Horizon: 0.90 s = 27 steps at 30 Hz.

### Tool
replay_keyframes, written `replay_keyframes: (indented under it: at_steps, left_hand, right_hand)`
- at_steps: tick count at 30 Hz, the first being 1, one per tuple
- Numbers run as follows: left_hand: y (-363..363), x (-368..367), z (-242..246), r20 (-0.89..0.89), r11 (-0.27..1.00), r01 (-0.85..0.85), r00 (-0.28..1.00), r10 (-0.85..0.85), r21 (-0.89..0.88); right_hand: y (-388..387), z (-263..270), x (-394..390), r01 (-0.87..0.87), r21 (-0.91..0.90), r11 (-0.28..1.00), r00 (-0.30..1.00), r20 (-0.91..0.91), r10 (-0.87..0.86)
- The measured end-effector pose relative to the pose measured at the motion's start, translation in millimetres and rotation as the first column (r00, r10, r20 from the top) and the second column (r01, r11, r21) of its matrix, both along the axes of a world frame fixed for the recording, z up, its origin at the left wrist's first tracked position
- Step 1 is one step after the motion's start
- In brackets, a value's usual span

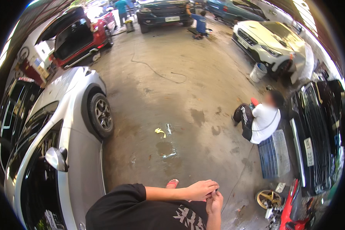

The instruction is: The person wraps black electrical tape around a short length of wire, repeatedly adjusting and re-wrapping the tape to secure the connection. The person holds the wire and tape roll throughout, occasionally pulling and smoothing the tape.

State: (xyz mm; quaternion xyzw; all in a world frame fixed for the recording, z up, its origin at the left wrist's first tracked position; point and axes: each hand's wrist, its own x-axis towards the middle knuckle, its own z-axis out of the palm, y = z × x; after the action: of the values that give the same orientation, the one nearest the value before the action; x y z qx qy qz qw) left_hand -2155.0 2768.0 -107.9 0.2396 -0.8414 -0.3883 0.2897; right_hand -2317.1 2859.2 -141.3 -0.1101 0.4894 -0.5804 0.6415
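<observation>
Both of my hands meet low in the picture, in front of my black shirt. My left hand reaches across from the left, palm down with its fingers bent. Below it, my right hand points upward, thumb and fingertips pressed together. Between the fingertips of both hands shows a small dark object, mostly covered and too small to identify. One foot in a red flip-flop shows beyond my left forearm, on the wet concrete floor.
A silver car stands close on the left. At right, a person in a white shirt sits on a blue plastic crate, near a red motorcycle. Farther off are a yellow cloth, a cable and a white bucket.
</observation>
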Motion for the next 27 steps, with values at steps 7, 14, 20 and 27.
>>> replay_keyframes:
  at_steps: [7, 14, 20, 27]
  left_hand:
    - [-76.3, -139.6, 5.2, 0.137, 0.982, 0.087, 0.989, -0.064, -0.166]
    - [-157.2, -310.0, -176.2, 0.382, 0.904, 0.201, 0.855, -0.35, 0.378]
    - [-268.4, -300.7, -256.1, 0.862, 0.822, 0.311, 0.018, -0.507, 0.477]
    - [-376.3, -436.2, -214.4, 0.897, 0.5, -0.748, 0.41, -0.169, 0.436]
  right_hand:
    - [-88.4, -47.1, -167.5, 0.201, -0.137, 0.97, 0.97, -0.112, -0.216]
    - [-13.2, -150.2, -518.3, 0.565, 0.143, 0.812, 0.574, -0.776, -0.262]
    - [-40.7, -205.8, -910.9, 0.852, 0.082, 0.517, 0.231, -0.945, -0.23]
    - [-71.0, -183.2, -1239.4, 0.948, -0.057, 0.313, 0.029, -0.964, -0.263]
